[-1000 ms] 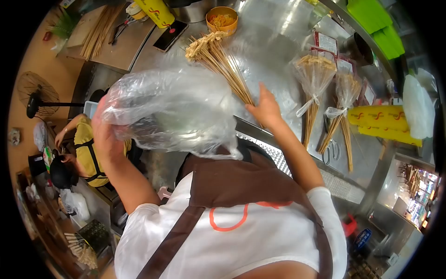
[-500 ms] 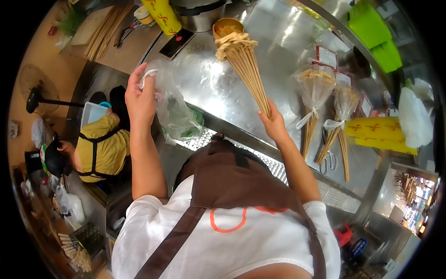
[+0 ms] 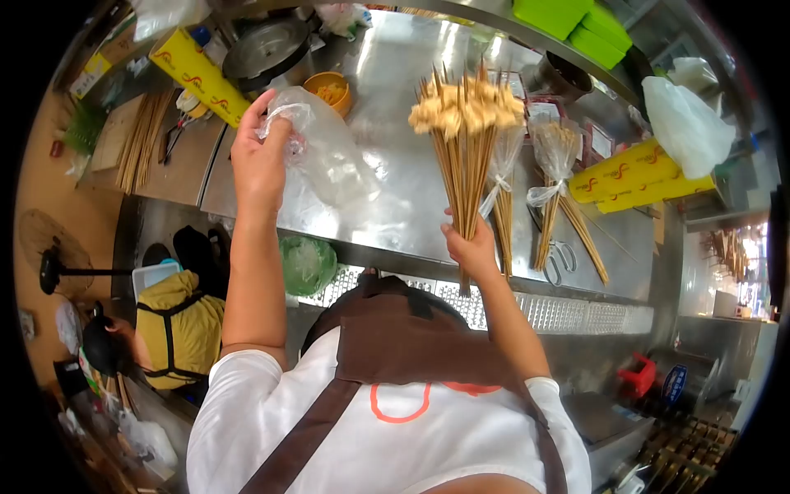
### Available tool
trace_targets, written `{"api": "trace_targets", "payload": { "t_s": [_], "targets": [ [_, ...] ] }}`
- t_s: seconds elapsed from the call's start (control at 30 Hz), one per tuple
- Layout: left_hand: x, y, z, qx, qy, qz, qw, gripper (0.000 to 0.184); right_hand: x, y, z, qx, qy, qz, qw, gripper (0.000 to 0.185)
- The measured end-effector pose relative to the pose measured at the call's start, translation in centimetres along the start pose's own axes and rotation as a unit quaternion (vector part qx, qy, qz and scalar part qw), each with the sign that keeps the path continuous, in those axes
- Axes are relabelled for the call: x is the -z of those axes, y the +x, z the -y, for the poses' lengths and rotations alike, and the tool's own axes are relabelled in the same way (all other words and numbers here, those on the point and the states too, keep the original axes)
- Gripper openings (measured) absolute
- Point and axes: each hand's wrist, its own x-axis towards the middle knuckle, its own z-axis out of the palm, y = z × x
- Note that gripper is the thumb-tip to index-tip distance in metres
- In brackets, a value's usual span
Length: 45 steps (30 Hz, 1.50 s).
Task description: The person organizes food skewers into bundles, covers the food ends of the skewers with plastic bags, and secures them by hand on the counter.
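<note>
My left hand (image 3: 258, 165) is closed on the rim of a clear plastic bag (image 3: 333, 165), which hangs loosely to the right above the steel table. In my right hand (image 3: 475, 249), the fingers wrap around the lower sticks of a bundle of skewers (image 3: 466, 156). Pale yellowish food pieces sit near the pointed tips, which face away from me. Just beyond the right hand lie two more skewer bundles with their heads in tied clear bags, a nearer bagged bundle (image 3: 504, 198) partly hidden and another bagged bundle (image 3: 553, 152). Scissors (image 3: 560, 263) rest beside them.
An orange bowl (image 3: 329, 90), a lidded pot (image 3: 267, 51) and a yellow roll (image 3: 197, 76) stand at the back left. Another yellow roll (image 3: 638, 177) lies on the right. A green bag (image 3: 307, 265) hangs below the table edge. A person in yellow (image 3: 181, 325) sits at lower left.
The skewer bundle has swung from leaning left to nearly upright, its tips now showing. The plastic bag spreads further right over the table. My view has shifted.
</note>
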Motion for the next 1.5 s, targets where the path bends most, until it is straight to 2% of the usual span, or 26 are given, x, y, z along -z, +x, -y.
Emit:
{"api": "trace_targets", "payload": {
  "t_s": [0.03, 0.13, 0.17, 0.23, 0.27, 0.33, 0.37, 0.43, 0.5, 0.53, 0.6, 0.73, 0.8, 0.83, 0.9, 0.97, 1.03, 1.13, 1.17, 1.2, 1.23, 1.33, 1.4, 1.43, 1.47, 1.5],
  "targets": [
    [-0.6, 0.2, -0.2, -0.028, 0.011, 0.005, 1.0, 0.041, 0.7, -0.1, -0.9, 0.006, 0.0, -0.006, 1.0, 0.03],
    [-2.7, 0.0, -1.1, -0.028, 0.002, 0.02, 0.999, 0.041, 2.2, -1.0, -1.8, 0.182, -0.143, -0.071, 0.97, 0.027],
    [-3.6, -0.1, -1.3, -0.028, -0.001, 0.029, 0.999, 0.041, 2.6, -1.4, -1.8, 0.183, -0.142, -0.08, 0.969, 0.027],
    [-4.9, -0.1, -1.6, -0.033, -0.045, 0.036, 0.998, 0.041, 3.2, -2.2, -1.8, 0.091, -0.094, -0.055, 0.99, 0.027],
    [-5.2, 0.5, -0.5, -0.053, -0.019, 0.035, 0.998, 0.04, 3.0, -3.2, -0.2, 0.071, -0.164, -0.068, 0.982, 0.029],
    [-5.7, 1.9, 2.3, -0.095, 0.075, 0.006, 0.993, 0.039, 3.1, -4.1, -0.5, 0.106, -0.175, -0.064, 0.977, 0.028],
    [-5.9, 2.1, 3.6, -0.059, 0.117, -0.002, 0.991, 0.036, 3.3, -4.4, -0.8, 0.14, -0.185, -0.064, 0.97, 0.027],
    [-5.3, 2.5, 7.2, -0.02, 0.168, -0.016, 0.985, 0.033, 4.1, -4.9, -2.2, 0.125, -0.232, -0.04, 0.964, 0.029],
    [-4.8, 2.8, 9.9, -0.152, 0.247, 0.002, 0.957, 0.034, 4.7, -5.2, -3.8, 0.132, -0.259, -0.025, 0.956, 0.029],
    [-4.7, 2.6, 10.3, -0.152, 0.25, 0.003, 0.956, 0.034, 4.9, -5.3, -4.3, 0.132, -0.256, -0.024, 0.957, 0.029],
    [-5.1, 1.1, 9.1, -0.088, 0.245, 0.012, 0.965, 0.039, 5.2, -5.6, -4.8, 0.08, -0.287, 0.003, 0.955, 0.032],
    [-4.8, 0.0, 7.9, -0.062, 0.294, 0.045, 0.953, 0.04, 5.0, -4.7, -4.7, 0.093, -0.337, 0.017, 0.937, 0.035],
    [-4.8, -0.4, 7.4, -0.186, 0.275, 0.11, 0.937, 0.036, 4.8, -3.8, -3.9, 0.073, -0.375, 0.014, 0.924, 0.039],
    [-4.6, -0.6, 6.9, -0.189, 0.276, 0.111, 0.936, 0.036, 4.8, -3.6, -3.6, 0.064, -0.393, 0.011, 0.917, 0.041],
    [-4.3, -0.5, 5.8, -0.246, 0.327, 0.181, 0.894, 0.033, 5.4, -3.1, -3.8, 0.072, -0.425, 0.001, 0.902, 0.044],
    [-4.3, -0.3, 5.4, -0.271, 0.369, 0.194, 0.868, 0.031, 5.9, -2.6, -3.9, 0.088, -0.517, -0.038, 0.851, 0.043],
    [-5.6, -1.1, 4.5, -0.28, 0.416, 0.223, 0.836, 0.029, 5.8, -2.2, -4.0, 0.109, -0.508, -0.066, 0.852, 0.041],
    [-6.2, -1.7, 4.3, -0.304, 0.456, 0.259, 0.795, 0.037, 5.6, -2.1, -3.0, 0.101, -0.509, -0.087, 0.85, 0.04],
    [-6.3, -1.8, 4.5, -0.317, 0.479, 0.262, 0.776, 0.042, 5.4, -2.0, -1.9, 0.057, -0.502, -0.09, 0.858, 0.04],
    [-5.9, -1.6, 4.9, -0.35, 0.466, 0.244, 0.775, 0.051, 5.3, -1.9, -1.2, 0.013, -0.494, -0.092, 0.864, 0.04],
    [-5.5, -1.5, 5.2, -0.353, 0.464, 0.246, 0.774, 0.051, 5.6, -1.9, -1.3, 0.013, -0.493, -0.096, 0.865, 0.04],
    [-5.3, -1.4, 5.8, -0.324, 0.515, 0.195, 0.77, 0.053, 5.6, -1.2, -3.0, 0.07, -0.448, -0.124, 0.882, 0.039],
    [-7.3, -2.6, 6.6, -0.368, 0.493, 0.153, 0.773, 0.052, 4.0, -0.9, -4.3, 0.071, -0.322, -0.099, 0.939, 0.036],
    [-8.7, -3.3, 6.9, -0.404, 0.461, 0.142, 0.777, 0.05, 3.3, -0.7, -4.0, 0.077, -0.322, -0.104, 0.938, 0.036],
    [-9.4, -3.6, 6.7, -0.422, 0.46, 0.118, 0.772, 0.049, 2.1, -0.9, -2.5, -0.033, -0.202, -0.055, 0.977, 0.036],
    [-9.9, -3.7, 6.6, -0.437, 0.458, 0.094, 0.768, 0.049, 1.7, -1.2, -1.4, -0.144, -0.075, -0.003, 0.987, 0.037]
  ]
}}
